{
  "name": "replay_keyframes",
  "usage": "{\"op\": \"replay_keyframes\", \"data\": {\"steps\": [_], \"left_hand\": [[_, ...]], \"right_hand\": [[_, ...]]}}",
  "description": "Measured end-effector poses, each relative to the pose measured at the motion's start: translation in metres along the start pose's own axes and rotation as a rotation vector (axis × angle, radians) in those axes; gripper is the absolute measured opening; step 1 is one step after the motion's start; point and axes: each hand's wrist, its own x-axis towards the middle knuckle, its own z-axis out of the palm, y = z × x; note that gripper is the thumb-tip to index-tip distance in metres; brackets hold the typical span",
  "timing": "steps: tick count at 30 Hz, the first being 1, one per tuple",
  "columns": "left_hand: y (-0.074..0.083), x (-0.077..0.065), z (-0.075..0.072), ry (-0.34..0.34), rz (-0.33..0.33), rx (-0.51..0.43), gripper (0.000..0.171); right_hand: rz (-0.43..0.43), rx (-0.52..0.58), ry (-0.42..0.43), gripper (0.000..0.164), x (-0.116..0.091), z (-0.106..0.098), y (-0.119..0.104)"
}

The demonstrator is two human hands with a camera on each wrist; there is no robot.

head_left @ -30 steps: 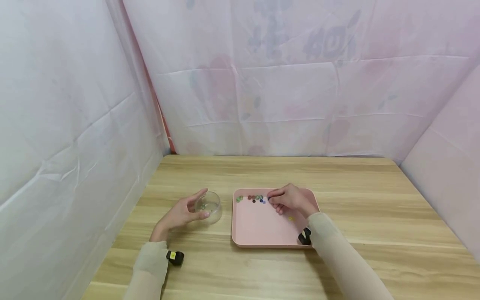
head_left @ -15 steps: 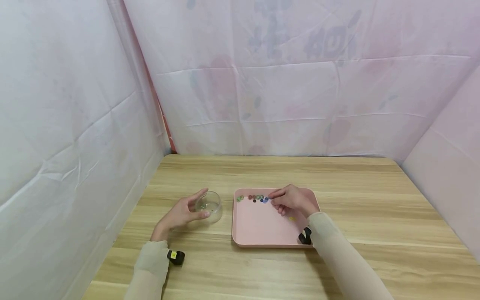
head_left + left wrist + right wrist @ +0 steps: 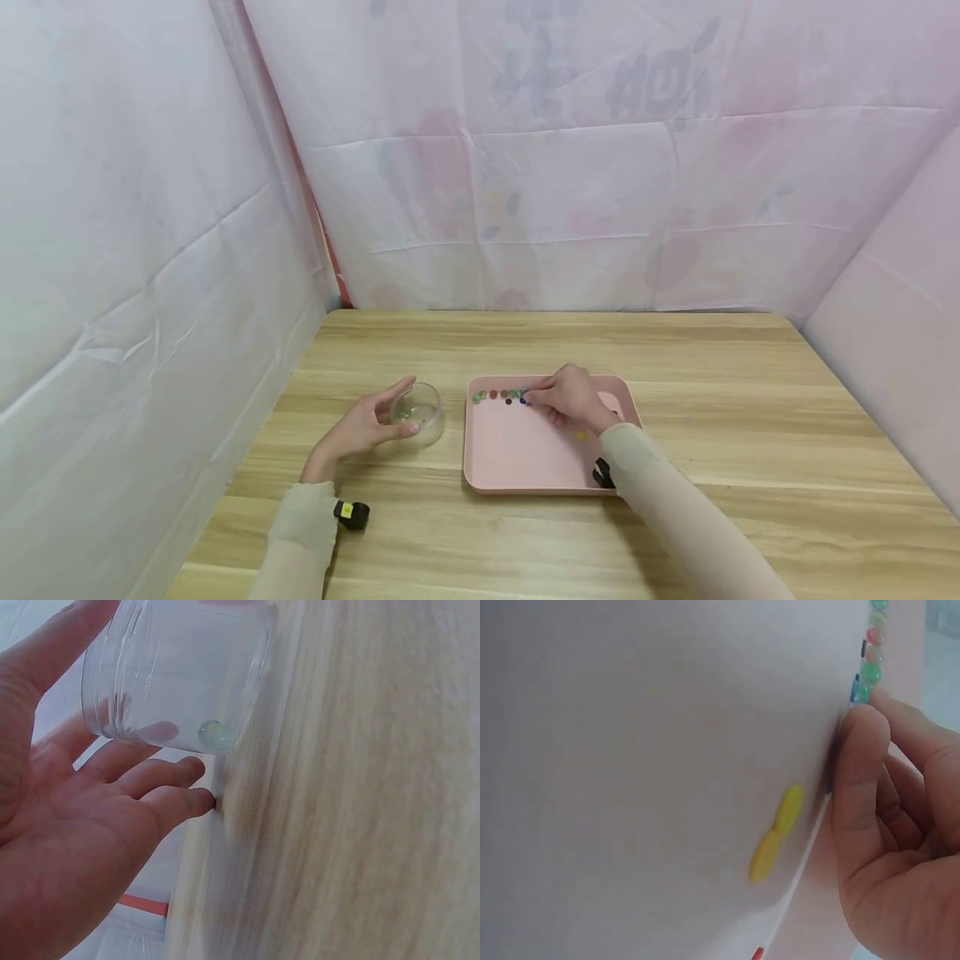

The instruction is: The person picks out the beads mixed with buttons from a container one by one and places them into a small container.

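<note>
My left hand point(image 3: 363, 425) holds a clear round jar point(image 3: 429, 429) on the wooden table, thumb and fingers on either side of it. A pale green marble point(image 3: 214, 735) lies inside the jar in the left wrist view. My right hand point(image 3: 573, 396) is over a pink tray point(image 3: 510, 458), its thumb and index fingertips close together at the right end of a row of small marbles. Green marbles point(image 3: 871, 673), reddish marbles point(image 3: 875, 635) and a blue piece point(image 3: 855, 688) show beside those fingertips. Whether the fingertips pinch anything is hidden.
Yellow oval pieces point(image 3: 787, 810) lie in the tray below the right hand. A small red piece point(image 3: 758, 952) shows at the bottom of the right wrist view. The tray stands on the wooden table point(image 3: 712, 375), with pale sheets point(image 3: 570, 183) hanging around it.
My right hand has moved slightly left along the row and covers where a blue and a light blue marble showed. The reddish marbles sit a little further left. The left hand and jar stay put.
</note>
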Motion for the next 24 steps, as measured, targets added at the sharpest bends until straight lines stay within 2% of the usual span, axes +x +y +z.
{"op": "replay_keyframes", "data": {"steps": [5, 10, 16, 21, 24], "left_hand": [[0.0, -0.001, 0.0, -0.002, -0.009, -0.003, 0.087], [0.002, -0.001, -0.001, -0.006, -0.014, -0.004, 0.088], [0.003, -0.001, -0.001, -0.01, -0.015, -0.01, 0.088], [0.001, -0.001, 0.0, -0.017, -0.011, -0.017, 0.088], [0.001, -0.001, 0.0, -0.015, -0.01, -0.017, 0.088]], "right_hand": [[0.005, 0.009, 0.031, 0.016, -0.001, 0.005, -0.005], [0.009, -0.004, 0.016, 0.013, 0.0, 0.004, -0.004], [-0.055, 0.013, -0.073, 0.014, 0.002, -0.004, 0.005], [-0.038, 0.1, -0.162, 0.021, 0.004, -0.011, 0.013], [-0.046, 0.131, -0.188, 0.023, 0.003, -0.014, 0.015]]}}
